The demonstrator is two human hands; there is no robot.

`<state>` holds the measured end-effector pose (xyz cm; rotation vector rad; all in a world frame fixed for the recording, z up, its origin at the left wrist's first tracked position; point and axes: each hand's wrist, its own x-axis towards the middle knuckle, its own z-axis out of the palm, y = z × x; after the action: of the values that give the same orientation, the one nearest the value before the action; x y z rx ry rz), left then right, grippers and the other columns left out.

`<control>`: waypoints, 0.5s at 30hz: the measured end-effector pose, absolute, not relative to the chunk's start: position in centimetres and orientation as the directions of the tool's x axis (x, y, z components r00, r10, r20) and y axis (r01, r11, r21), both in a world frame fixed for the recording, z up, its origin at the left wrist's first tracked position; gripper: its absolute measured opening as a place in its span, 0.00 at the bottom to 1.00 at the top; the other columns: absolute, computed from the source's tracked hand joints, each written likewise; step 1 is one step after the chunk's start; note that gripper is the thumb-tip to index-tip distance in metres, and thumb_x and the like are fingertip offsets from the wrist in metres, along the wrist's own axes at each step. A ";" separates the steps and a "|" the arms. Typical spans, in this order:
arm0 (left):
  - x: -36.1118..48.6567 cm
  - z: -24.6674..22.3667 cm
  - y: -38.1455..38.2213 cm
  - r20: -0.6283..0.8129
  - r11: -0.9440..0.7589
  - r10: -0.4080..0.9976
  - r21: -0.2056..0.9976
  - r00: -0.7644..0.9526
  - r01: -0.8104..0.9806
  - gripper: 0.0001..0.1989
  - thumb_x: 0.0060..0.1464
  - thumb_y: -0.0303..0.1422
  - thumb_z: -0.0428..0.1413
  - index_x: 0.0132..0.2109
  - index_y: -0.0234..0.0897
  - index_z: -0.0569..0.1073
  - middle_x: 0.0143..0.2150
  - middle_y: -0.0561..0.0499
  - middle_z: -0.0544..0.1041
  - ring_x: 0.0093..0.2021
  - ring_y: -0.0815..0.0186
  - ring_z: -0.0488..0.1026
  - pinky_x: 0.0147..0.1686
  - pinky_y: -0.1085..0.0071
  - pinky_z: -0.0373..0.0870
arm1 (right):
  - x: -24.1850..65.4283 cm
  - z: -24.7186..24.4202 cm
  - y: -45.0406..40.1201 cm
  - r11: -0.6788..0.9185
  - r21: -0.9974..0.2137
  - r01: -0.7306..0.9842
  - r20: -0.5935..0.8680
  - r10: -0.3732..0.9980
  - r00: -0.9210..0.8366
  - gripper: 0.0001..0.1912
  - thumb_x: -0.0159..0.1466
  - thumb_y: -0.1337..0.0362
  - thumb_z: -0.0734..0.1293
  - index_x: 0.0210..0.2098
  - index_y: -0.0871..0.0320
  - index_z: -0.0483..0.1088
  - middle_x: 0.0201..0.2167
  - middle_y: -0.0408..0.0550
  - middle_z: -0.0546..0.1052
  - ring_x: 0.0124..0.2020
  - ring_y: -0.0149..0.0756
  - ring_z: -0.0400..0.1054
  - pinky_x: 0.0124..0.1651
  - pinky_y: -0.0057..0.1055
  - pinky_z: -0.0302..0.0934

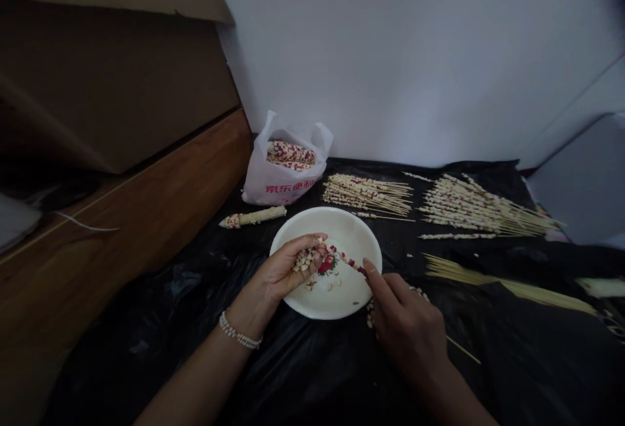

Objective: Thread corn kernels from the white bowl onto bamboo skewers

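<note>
Hands (pixel 410 318) at white bowl (pixel 344 299), loose kernels (pixel 337 282) inside

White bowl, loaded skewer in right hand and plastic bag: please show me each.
White bowl (pixel 360 234): head view, inner wall.
Loaded skewer (pixel 352 263): head view, threaded kernels.
Plastic bag (pixel 258 178): head view, front's left part.

Red lettering (pixel 290 187) "京东便利", last character slightly unclear, on the white plastic bag (pixel 283 177)
</note>
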<state>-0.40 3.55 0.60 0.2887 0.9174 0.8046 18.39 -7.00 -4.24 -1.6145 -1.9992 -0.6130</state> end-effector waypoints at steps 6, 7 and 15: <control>-0.3 0.5 3.5 -0.587 0.668 0.739 0.577 0.330 -0.469 0.07 0.48 0.20 0.58 0.35 0.31 0.76 0.27 0.49 0.76 0.28 0.72 0.72 0.29 0.81 0.71 | 18.3 -4.2 -7.0 0.203 0.065 0.977 0.635 0.747 -0.198 0.25 0.61 0.73 0.59 0.58 0.58 0.63 0.30 0.42 0.75 0.22 0.25 0.60 0.27 0.27 0.50; -0.4 0.4 3.6 -0.582 0.666 0.742 0.580 0.333 -0.470 0.06 0.48 0.20 0.59 0.35 0.31 0.76 0.28 0.49 0.76 0.29 0.72 0.72 0.30 0.80 0.71 | 18.3 -4.2 -7.0 0.200 0.071 0.977 0.640 0.742 -0.198 0.25 0.60 0.73 0.59 0.57 0.58 0.64 0.29 0.41 0.75 0.22 0.25 0.60 0.27 0.27 0.49; -0.4 0.1 3.6 -0.562 0.645 0.763 0.622 0.320 -0.444 0.06 0.45 0.21 0.61 0.34 0.32 0.77 0.29 0.50 0.77 0.30 0.72 0.72 0.32 0.80 0.72 | 17.8 -3.8 -7.0 0.180 0.058 0.982 0.658 0.733 -0.173 0.22 0.62 0.74 0.58 0.55 0.58 0.66 0.28 0.41 0.74 0.21 0.25 0.59 0.27 0.28 0.48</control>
<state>-0.41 3.65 0.13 0.3882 0.9495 0.8196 17.84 -7.05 -3.80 -1.6075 -1.9718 -0.6693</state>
